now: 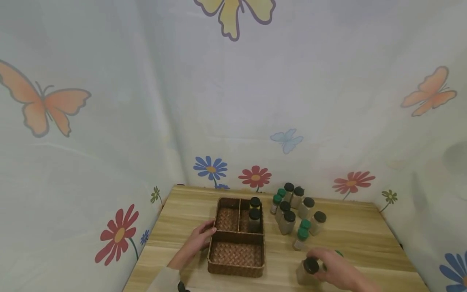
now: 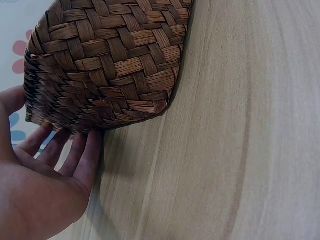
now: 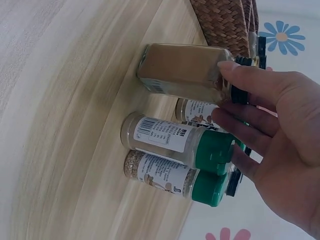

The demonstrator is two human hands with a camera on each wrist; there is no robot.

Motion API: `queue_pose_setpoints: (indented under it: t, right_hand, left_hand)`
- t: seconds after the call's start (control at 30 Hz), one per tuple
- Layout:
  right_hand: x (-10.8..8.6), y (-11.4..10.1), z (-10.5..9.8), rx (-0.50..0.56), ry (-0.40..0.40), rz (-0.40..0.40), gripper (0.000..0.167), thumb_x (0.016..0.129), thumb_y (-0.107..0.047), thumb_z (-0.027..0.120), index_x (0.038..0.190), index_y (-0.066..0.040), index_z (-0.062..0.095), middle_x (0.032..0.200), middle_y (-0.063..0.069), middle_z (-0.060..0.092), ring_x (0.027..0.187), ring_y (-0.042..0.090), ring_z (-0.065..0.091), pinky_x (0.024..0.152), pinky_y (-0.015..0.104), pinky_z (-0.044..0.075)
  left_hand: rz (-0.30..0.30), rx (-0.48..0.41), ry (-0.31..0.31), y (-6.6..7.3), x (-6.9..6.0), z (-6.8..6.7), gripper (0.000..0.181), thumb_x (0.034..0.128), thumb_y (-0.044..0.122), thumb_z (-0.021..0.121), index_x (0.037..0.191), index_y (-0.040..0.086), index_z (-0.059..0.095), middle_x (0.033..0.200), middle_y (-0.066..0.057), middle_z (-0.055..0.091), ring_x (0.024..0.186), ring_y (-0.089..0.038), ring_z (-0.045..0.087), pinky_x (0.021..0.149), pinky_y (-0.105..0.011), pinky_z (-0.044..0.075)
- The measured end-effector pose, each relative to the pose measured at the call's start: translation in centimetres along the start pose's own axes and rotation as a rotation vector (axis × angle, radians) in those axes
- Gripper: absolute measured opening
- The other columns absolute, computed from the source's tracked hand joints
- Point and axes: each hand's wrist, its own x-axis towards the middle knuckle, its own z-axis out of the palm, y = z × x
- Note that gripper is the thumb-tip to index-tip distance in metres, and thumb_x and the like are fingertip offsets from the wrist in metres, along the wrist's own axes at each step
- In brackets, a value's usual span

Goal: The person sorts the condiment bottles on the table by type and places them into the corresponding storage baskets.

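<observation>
While the R hand (image 1: pixel 335 268) pinches it near its black lid (image 1: pixel 311 265), the square glass spice jar (image 1: pixel 303 274) sits right of the woven basket (image 1: pixel 235 269), lid up, long axis approx. vertical; can't tell if its base touches wood. Green-cap shaker (image 3: pixel 212 150) nearby has a white label (image 3: pixel 170 136) w/ barcode, print too small to read. Wood tabletop (image 1: pixel 280 259) separates jar & basket. L hand (image 1: pixel 197 242) touches basket's left wall, fingers fairly straight. 2 black-lid jars (image 1: pixel 254 222) occupy its back-right compartment.
</observation>
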Motion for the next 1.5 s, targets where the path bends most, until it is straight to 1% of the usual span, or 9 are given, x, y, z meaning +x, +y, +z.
queue_pose_setpoints:
  t: [0.17,0.4,0.57,0.67,0.83,1.07,1.27,1.33,1.5]
  right_hand:
    - [0.3,-0.4,-0.1,0.021,0.025,-0.019,0.038,0.087,-0.025,0.089,0.12,-0.015,0.072,0.115,-0.009,0.072,0.105,0.013,0.068,0.084,0.034,0.06]
    - [1.8,-2.4,-2.2,0.077,0.195,-0.165,0.033,0.09,-0.027,0.087,0.119,-0.018,0.073,0.111,-0.011,0.073,0.101,0.009,0.068,0.085,0.039,0.062]
    - [3.2,-4.1,-3.8,0.12,0.242,-0.196,0.035,0.092,-0.03,0.085,0.121,-0.015,0.072,0.11,-0.008,0.073,0.099,0.014,0.07,0.086,0.041,0.063]
    - [4.1,-4.9,-4.2,0.115,0.26,-0.159,0.043,0.093,-0.036,0.084,0.127,-0.013,0.071,0.115,-0.007,0.072,0.102,0.015,0.071,0.089,0.039,0.062]
    - [6.2,-5.5,-3.7,0.085,0.303,-0.106,0.049,0.094,-0.039,0.082,0.135,-0.014,0.068,0.126,-0.005,0.07,0.11,0.016,0.069,0.093,0.038,0.061]
    - [9.7,-6.2,-2.8,0.084,0.386,-0.157,0.047,0.093,-0.027,0.085,0.135,-0.018,0.068,0.123,-0.008,0.069,0.107,0.016,0.07,0.09,0.037,0.061]
    - [12.4,-6.4,-1.8,0.102,0.374,-0.212,0.043,0.095,-0.02,0.083,0.133,-0.009,0.068,0.122,0.001,0.07,0.106,0.023,0.071,0.089,0.04,0.061]
    - [13.2,-6.3,-1.4,0.075,0.366,-0.219,0.041,0.095,-0.019,0.083,0.132,-0.008,0.068,0.12,0.002,0.07,0.105,0.022,0.07,0.089,0.038,0.061]
    - [14.6,-6.2,-0.4,0.086,0.347,-0.218,0.039,0.094,-0.016,0.084,0.128,-0.006,0.068,0.117,0.003,0.07,0.104,0.023,0.07,0.089,0.044,0.062]
  left_hand:
    - [-0.002,0.006,-0.016,0.4,0.1,-0.2,0.059,0.1105,0.028,0.06,0.161,0.003,0.041,0.163,-0.028,0.04,0.141,-0.042,0.051,0.105,-0.054,0.055]
    - [0.028,0.004,-0.002,0.7,0.2,-0.3,0.058,0.1101,0.026,0.061,0.159,0.0,0.043,0.159,-0.03,0.044,0.139,-0.041,0.053,0.105,-0.056,0.054]
    - [0.026,0.015,0.005,0.7,0.2,-0.4,0.061,0.1086,0.03,0.063,0.159,0.002,0.044,0.158,-0.029,0.045,0.142,-0.042,0.049,0.106,-0.058,0.053]
    - [0.024,0.019,0.002,0.6,0.2,-0.4,0.061,0.1089,0.029,0.063,0.159,0.001,0.043,0.159,-0.029,0.044,0.141,-0.043,0.05,0.106,-0.058,0.053]
    - [0.02,0.023,-0.009,0.5,0.0,-0.4,0.059,0.1101,0.027,0.061,0.159,0.0,0.042,0.161,-0.03,0.041,0.142,-0.044,0.049,0.106,-0.058,0.053]
    - [0.028,0.034,-0.012,0.1,-0.1,-0.2,0.06,0.1105,0.03,0.06,0.16,0.002,0.042,0.163,-0.028,0.038,0.144,-0.045,0.047,0.107,-0.06,0.052]
    - [0.015,0.042,-0.009,0.0,-0.3,0.0,0.061,0.1109,0.031,0.059,0.161,0.003,0.04,0.166,-0.026,0.034,0.145,-0.046,0.044,0.107,-0.058,0.053]
    - [0.012,0.038,-0.008,0.0,-0.3,0.0,0.061,0.1107,0.031,0.059,0.161,0.003,0.04,0.166,-0.026,0.034,0.146,-0.045,0.044,0.107,-0.057,0.053]
    - [0.021,0.013,0.005,0.2,-0.4,0.2,0.061,0.1098,0.03,0.061,0.16,0.001,0.041,0.165,-0.027,0.035,0.145,-0.046,0.044,0.106,-0.058,0.053]
